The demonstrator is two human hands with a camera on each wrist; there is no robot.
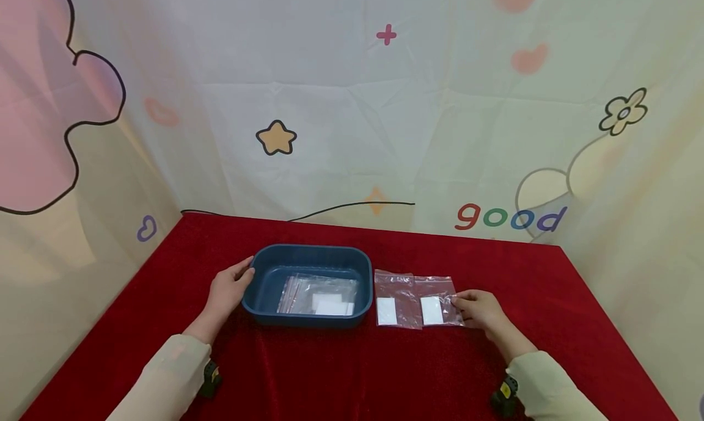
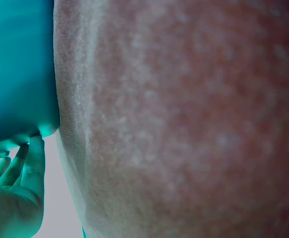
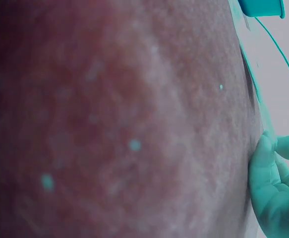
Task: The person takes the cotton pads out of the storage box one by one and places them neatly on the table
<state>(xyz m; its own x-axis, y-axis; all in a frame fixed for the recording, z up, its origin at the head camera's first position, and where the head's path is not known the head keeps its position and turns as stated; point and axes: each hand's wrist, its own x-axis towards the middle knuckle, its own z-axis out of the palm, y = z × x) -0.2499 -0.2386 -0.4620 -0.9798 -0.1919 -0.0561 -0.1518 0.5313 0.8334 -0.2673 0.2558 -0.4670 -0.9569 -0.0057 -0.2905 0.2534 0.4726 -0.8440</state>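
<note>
A dark blue plastic bin stands on the red cloth, with several clear zip-lock bags with white labels inside it. At the bin's left end, my left hand touches its side; in the left wrist view the fairly straight fingers meet the bin. To the right of the bin lie two clear zip-lock bags, side by side and slightly overlapping. Each has a white square: the left bag and the right bag. My right hand pinches the right bag's right edge between thumb and fingers.
Red velvety cloth covers the table. Behind it and along both sides hangs a pale printed curtain. A dark band with a small device sits on each wrist. Cloth fills most of both wrist views.
</note>
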